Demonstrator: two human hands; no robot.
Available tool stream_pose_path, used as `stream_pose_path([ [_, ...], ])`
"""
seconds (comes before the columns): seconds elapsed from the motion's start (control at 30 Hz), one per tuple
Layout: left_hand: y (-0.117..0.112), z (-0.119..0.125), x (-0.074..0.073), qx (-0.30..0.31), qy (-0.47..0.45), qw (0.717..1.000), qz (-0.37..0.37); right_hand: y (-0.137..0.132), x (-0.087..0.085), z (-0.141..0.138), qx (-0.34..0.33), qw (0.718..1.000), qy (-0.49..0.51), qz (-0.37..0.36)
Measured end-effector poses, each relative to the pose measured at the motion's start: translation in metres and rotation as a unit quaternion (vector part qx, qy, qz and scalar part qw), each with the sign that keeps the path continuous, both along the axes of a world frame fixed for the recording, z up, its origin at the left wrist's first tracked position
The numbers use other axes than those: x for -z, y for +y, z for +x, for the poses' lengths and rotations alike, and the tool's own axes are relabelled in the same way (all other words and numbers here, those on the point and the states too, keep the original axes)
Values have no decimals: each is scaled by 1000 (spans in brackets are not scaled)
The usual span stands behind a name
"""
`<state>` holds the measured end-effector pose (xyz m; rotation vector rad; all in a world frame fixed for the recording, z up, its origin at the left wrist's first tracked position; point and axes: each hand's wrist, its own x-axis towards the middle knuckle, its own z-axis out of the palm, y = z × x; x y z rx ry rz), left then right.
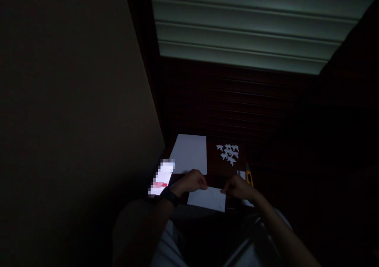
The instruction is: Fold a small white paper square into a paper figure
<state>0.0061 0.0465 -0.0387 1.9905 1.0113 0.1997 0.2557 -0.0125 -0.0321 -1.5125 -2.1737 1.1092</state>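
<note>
A white sheet of paper with faint crease lines lies at the table's near edge, in front of my lap. My left hand, with a dark band on its wrist, pinches the far edge of this sheet near its middle. At the sheet's far right corner my right hand has its fingers closed on the paper. Dim light hides the exact finger contact. Beyond my left hand rests a larger white sheet or stack. Small folded white paper pieces, several of them, are grouped farther back on the right.
A lit phone screen, partly blurred, stands at the left by my wrist. A yellow box cutter lies at the right edge beside a white paper piece. A wall rises on the left, and a slatted panel stands behind the table.
</note>
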Motion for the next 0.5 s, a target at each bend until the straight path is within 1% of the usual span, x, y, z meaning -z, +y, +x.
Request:
stream_pose_path([
  [0.07, 1, -6, -1, -18, 11, 1000, 3, 0, -4, 13, 26, 1000, -4, 17],
  [0.13, 2, -11, -2, -33, 14, 999, 1, 1, -10, 22, 74, 995, -19, 64],
  [0.17, 2, -11, -3, -33, 8, 999, 3, 1, -14, 22, 101, 990, -26, 93],
  [0.23, 0, -8, -4, -21, -8, 1000, 12, 1, -22, 12, 107, 985, -21, 134],
  [0.3, -3, -1, -5, -5, -22, 999, 30, 1, -29, -7, 64, 986, 2, 152],
  [0.4, -6, 9, -8, 18, -40, 998, 46, 2, -30, -37, -14, 991, 26, 131],
  [0.5, -9, 14, -10, 22, -40, 998, 47, 4, -24, -50, -31, 993, -3, 111],
])
